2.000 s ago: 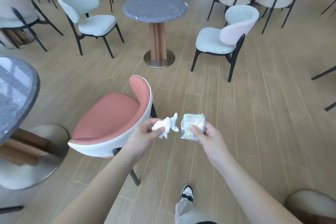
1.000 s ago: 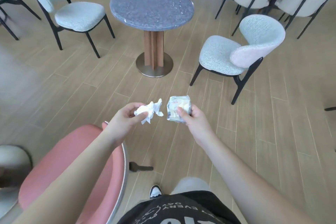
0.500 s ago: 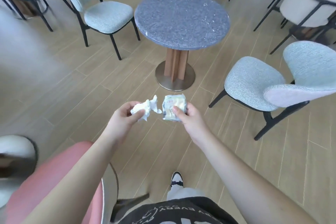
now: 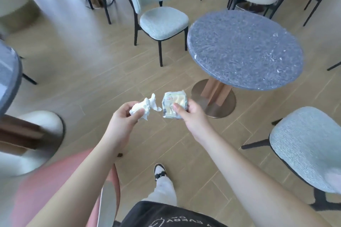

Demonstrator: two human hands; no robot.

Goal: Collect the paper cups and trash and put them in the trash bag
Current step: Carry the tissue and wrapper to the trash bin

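Observation:
My left hand pinches a crumpled white tissue between thumb and fingers. Right beside it, my right hand grips a small yellow-and-white snack wrapper with a barcode on its side. Both hands are held out in front of me above the wooden floor, close together, the two pieces of trash nearly touching. No paper cup and no trash bag are in view.
A round grey table on a wooden pedestal stands ahead to the right, with pale blue chairs behind it and at the right. A pink chair is at my lower left. Another table edge shows at far left.
I have walked forward and turned left; the grey table has shifted to the right and come closer. Both hands keep the same hold on the tissue and wrapper.

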